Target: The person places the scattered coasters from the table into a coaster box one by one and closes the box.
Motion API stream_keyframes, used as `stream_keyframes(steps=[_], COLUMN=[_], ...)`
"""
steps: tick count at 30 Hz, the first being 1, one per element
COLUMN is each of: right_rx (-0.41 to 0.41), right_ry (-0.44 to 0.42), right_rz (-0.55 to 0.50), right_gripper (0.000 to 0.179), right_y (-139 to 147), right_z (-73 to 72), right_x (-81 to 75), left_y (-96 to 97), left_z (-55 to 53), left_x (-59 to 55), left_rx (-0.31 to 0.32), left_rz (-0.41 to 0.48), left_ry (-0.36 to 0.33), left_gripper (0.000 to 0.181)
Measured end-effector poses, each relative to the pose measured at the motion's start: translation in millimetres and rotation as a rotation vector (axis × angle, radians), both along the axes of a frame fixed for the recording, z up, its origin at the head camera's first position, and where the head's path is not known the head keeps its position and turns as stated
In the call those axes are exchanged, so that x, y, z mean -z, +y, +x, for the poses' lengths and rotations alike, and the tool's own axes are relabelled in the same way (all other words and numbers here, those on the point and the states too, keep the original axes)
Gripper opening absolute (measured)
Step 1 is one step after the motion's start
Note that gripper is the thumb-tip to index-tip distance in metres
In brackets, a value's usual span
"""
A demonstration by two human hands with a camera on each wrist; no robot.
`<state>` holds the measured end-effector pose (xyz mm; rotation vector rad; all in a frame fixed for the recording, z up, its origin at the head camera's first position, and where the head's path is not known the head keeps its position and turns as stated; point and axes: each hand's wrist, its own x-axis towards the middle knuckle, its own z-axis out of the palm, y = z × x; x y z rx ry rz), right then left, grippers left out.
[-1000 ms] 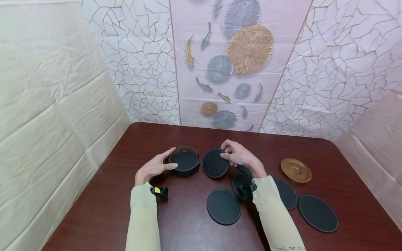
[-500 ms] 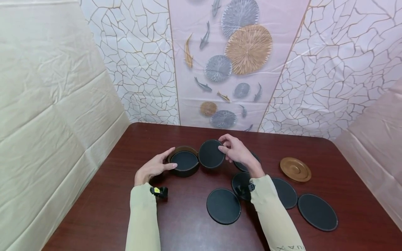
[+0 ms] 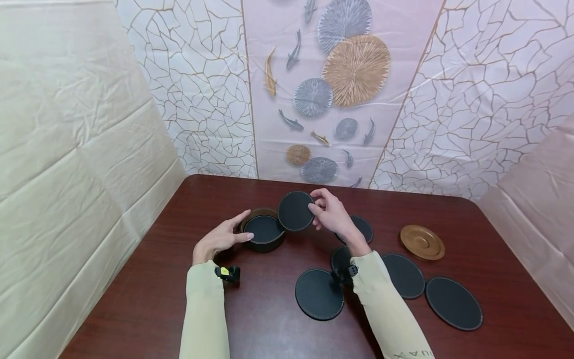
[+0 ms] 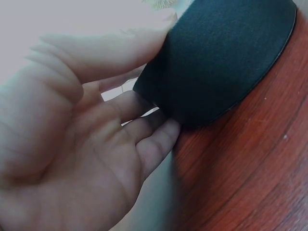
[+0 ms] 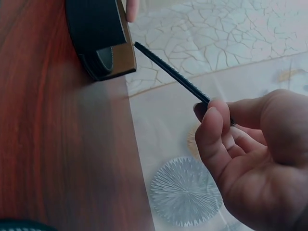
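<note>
A round coaster holder (image 3: 265,246), black outside and brown inside, stands on the table with a black coaster (image 3: 263,229) lying in it. My left hand (image 3: 219,240) holds the holder from its left side, thumb at the near rim and fingers round the far side. Between the thumb and fingers of my right hand (image 3: 333,215), a black round coaster (image 3: 294,211) is pinched by its right edge. It is raised off the table, tilted, its left edge beside the holder's right rim. Edge-on in the right wrist view, the coaster (image 5: 171,72) looks thin, near the opening in the holder wall (image 5: 96,24).
Several more black coasters lie on the dark red table (image 3: 260,309): one front centre (image 3: 319,295), one behind the right wrist (image 3: 360,229), others to the right (image 3: 454,303). A brown round dish (image 3: 422,242) sits further right. A patterned cloth (image 3: 314,134) hangs behind.
My right hand has lifted the coaster from right of the holder, carrying it up and leftward to the holder's rim. The left hand and the holder have stayed put.
</note>
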<state>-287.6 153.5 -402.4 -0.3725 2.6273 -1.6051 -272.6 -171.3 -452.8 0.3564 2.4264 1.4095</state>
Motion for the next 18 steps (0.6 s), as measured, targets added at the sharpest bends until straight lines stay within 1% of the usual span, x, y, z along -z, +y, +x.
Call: stream_keyframes(steps=[2, 8, 14, 18], right_rx=[0.005, -0.015, -0.006, -0.01], right_ry=[0.005, 0.029, 0.012, -0.01], right_rz=[-0.021, -0.07, -0.072, -0.097], right_gripper=[0.033, 0.032, 0.034, 0.038], right_y=[-3.0, -10.6, -16.6, -22.1], right_z=[0.3, 0.4, 0.6, 2.5], right_x=[1.3, 4.5, 7.7, 7.7], left_y=[0.0, -0.5, -1.1, -0.9], left_z=[-0.4, -2.7, -3.6, -2.3], left_x=[0.0, -0.1, 0.7, 1.1], left_rx=[0.006, 0.018, 0.018, 0.016], left_rz=[-0.002, -0.004, -0.012, -0.006], left_ry=[0.004, 0.017, 0.009, 0.011], left_gripper=[0.079, 0.079, 0.079, 0.079])
